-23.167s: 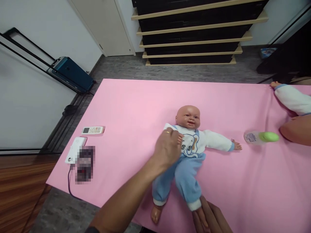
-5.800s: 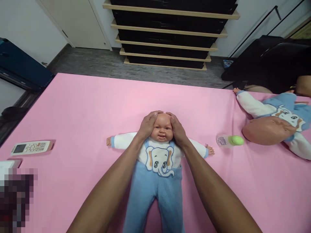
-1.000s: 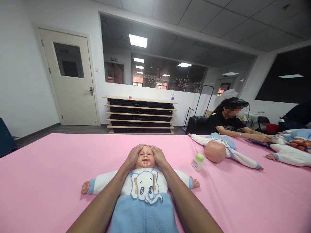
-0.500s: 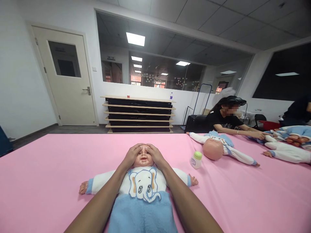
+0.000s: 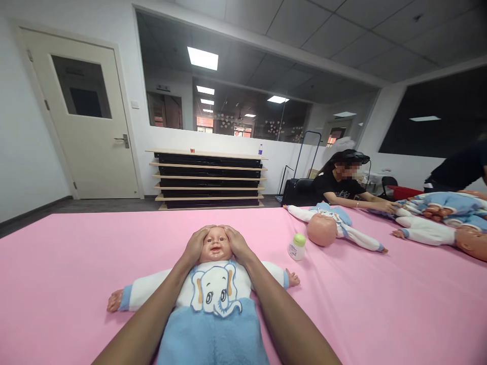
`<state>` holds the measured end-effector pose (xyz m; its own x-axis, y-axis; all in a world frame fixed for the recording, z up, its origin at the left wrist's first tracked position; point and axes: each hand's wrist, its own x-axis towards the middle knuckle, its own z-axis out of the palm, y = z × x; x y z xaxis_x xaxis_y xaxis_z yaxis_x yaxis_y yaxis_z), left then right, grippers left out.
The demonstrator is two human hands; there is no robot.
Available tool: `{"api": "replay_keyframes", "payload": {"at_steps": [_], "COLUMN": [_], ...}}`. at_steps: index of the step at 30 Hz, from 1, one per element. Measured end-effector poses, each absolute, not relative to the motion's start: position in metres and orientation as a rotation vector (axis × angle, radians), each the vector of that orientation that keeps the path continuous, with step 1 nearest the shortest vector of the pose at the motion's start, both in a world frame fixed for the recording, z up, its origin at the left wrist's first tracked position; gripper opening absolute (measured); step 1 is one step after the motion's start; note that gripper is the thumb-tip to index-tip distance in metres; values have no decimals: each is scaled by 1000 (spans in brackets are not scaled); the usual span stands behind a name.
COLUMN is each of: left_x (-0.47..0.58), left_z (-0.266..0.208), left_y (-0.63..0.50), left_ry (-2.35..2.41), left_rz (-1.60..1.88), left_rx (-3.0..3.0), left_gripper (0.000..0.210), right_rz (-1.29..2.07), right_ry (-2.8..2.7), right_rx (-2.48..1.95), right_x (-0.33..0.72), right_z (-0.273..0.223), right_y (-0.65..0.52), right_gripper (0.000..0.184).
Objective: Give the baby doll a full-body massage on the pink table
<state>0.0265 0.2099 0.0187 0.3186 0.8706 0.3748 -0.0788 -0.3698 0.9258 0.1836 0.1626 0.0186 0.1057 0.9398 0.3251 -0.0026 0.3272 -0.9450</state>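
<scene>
A baby doll (image 5: 213, 289) lies on its back on the pink table cover, arms spread wide. It wears white and blue clothes with an elephant on the chest. My left hand (image 5: 198, 245) cups the left side of its head in view, and my right hand (image 5: 236, 243) cups the right side. Both sets of fingers curve over the temples and top of the head, with the fingertips close together above the forehead. The doll's eyes, nose and mouth show between my palms. A small white bottle with a green cap (image 5: 297, 247) stands to the right of the doll.
A second doll (image 5: 322, 228) lies beyond the bottle, and more dolls (image 5: 437, 230) lie at the far right of the pink table (image 5: 68, 263). Behind them a person in black (image 5: 342, 187) reaches over the table. Stacked boards (image 5: 209, 177) stand by the wall.
My hands have slid outward from the forehead and brow to the sides of the doll's head, uncovering more of its face. The view has turned slightly right.
</scene>
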Motion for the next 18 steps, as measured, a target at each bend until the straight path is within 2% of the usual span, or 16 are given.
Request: {"api": "replay_keyframes", "payload": {"at_steps": [10, 18], "left_x": [22, 24], "left_z": [22, 19], "left_y": [199, 204], "left_ry": [658, 703], "left_rz": [1097, 1174], "left_rx": [1577, 1602], "left_gripper": [58, 48], "right_rz": [1039, 990], "right_ry": [-1269, -1283], "right_rx": [-965, -942], "right_x": [182, 180], "right_z": [22, 21], "right_y": [152, 158], "right_gripper": [46, 39]}}
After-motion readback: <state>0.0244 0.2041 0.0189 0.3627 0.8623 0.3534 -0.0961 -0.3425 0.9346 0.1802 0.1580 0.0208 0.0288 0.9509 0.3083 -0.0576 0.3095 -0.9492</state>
